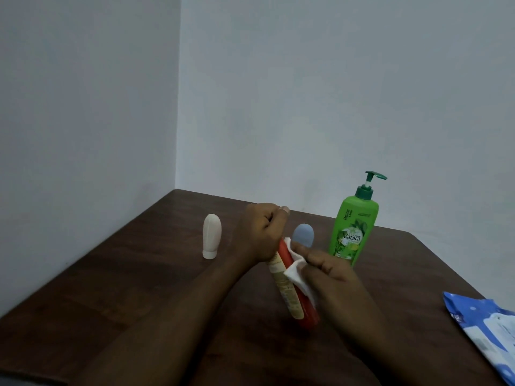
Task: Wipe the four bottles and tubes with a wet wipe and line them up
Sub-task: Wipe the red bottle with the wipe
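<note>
My left hand [260, 232] grips the upper end of a red and cream tube [289, 295], which it holds tilted above the table. My right hand [331, 271] presses a white wet wipe [295, 270] against the tube's side. A white tube [212, 236] stands on its cap to the left. A grey-blue tube [303, 234] stands behind my hands, with its lower part hidden. A green pump bottle [354, 227] stands upright to the right of it.
The dark wooden table [139, 288] sits in a corner, with walls at the left and back. A blue and white wipe pack [485, 327] lies at the table's right edge.
</note>
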